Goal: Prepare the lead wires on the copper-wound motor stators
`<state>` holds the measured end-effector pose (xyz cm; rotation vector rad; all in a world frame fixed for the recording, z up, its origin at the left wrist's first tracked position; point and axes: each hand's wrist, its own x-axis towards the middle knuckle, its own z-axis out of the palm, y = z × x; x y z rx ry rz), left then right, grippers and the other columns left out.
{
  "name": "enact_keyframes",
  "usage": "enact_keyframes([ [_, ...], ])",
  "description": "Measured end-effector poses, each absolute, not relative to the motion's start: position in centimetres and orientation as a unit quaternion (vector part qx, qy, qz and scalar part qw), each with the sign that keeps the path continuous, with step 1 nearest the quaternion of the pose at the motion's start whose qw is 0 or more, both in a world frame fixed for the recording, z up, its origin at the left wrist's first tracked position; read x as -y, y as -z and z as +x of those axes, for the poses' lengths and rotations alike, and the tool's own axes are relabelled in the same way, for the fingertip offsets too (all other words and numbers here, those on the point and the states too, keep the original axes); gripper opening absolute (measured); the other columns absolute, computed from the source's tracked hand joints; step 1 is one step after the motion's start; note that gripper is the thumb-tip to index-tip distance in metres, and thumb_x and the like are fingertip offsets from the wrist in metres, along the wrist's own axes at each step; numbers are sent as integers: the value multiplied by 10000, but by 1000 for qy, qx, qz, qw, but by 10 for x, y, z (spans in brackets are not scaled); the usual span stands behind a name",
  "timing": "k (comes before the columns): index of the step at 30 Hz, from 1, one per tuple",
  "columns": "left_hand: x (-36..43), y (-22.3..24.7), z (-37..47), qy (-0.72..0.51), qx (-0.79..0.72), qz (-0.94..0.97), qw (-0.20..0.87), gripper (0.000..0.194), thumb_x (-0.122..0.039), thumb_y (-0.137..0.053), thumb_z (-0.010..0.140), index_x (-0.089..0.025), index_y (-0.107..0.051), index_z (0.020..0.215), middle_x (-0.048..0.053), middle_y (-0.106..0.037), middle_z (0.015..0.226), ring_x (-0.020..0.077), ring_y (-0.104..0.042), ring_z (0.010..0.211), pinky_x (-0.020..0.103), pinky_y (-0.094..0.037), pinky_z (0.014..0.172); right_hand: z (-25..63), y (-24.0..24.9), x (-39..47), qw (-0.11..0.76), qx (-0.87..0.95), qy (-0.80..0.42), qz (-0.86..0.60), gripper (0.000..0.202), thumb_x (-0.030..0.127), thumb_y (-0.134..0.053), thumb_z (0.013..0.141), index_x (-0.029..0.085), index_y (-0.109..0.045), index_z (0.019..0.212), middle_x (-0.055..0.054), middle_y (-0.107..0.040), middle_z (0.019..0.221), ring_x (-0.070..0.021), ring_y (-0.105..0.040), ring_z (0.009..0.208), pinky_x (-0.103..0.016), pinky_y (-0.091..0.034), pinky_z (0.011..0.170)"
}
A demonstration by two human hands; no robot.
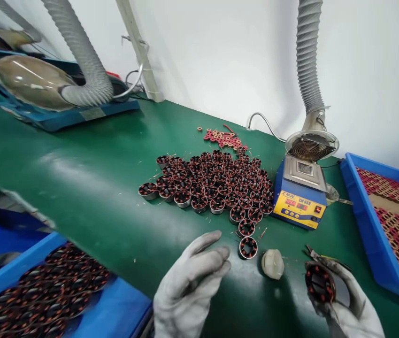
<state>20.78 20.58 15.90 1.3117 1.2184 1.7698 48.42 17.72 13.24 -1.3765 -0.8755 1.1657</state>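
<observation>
My right hand, in a grey glove, grips a round wound stator with copper coils, and small cutters poke out above it. My left hand, also gloved, hovers with fingers loosely spread just left of a lone stator standing on the green mat. A small whitish cap lies between the two hands. Behind them a packed group of several stators stands in rows.
A blue and yellow solder pot sits under a fume hose at right. A heap of red washers lies behind the stators. Blue trays stand at right and lower left. Another extraction hood is at far left.
</observation>
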Motion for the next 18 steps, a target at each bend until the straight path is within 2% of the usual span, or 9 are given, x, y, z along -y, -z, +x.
enact_keyframes([
  [4, -194, -127, 179, -483, -425, 754, 134, 154, -140, -594, 896, -228, -659, 1004, -22, -771, 903, 134, -697, 959, 252, -548, 931, 501, -128, -193, 512, 359, -485, -611, 518, 387, -915, 551, 229, -742, 1012, -146, -787, 999, -364, -757, 840, -398, -644, 636],
  [8, -192, -111, 168, -361, -412, 837, -10, 181, -139, -454, 967, -202, -620, 999, -28, -773, 838, 125, -721, 856, 257, -545, 881, 486, -111, -202, 497, 386, -468, -621, 517, 418, -918, 527, 207, -731, 962, -125, -787, 840, -321, -749, 719, -387, -624, 594],
  [12, -194, -99, 166, -313, -439, 842, -25, 193, -146, -426, 973, -207, -608, 993, -5, -775, 844, 140, -727, 824, 275, -572, 800, 469, -106, -205, 490, 392, -440, -643, 507, 444, -875, 562, 219, -704, 982, -102, -784, 825, -290, -746, 704, -366, -618, 594],
  [16, -195, -89, 168, -314, -458, 831, -31, 170, -180, -454, 972, -210, -621, 966, 24, -769, 845, 150, -723, 801, 278, -585, 759, 462, -122, -208, 405, 426, -455, -669, 474, 334, -853, 556, 217, -710, 993, -84, -791, 834, -279, -752, 724, -364, -627, 653],
  [18, -194, -86, 168, -311, -471, 825, -30, 161, -206, -469, 973, -212, -630, 962, 30, -767, 861, 154, -725, 803, 281, -590, 748, 462, -130, -208, 391, 423, -452, -681, 458, 285, -841, 536, 220, -722, 974, -73, -791, 807, -276, -753, 715, -355, -629, 663],
])
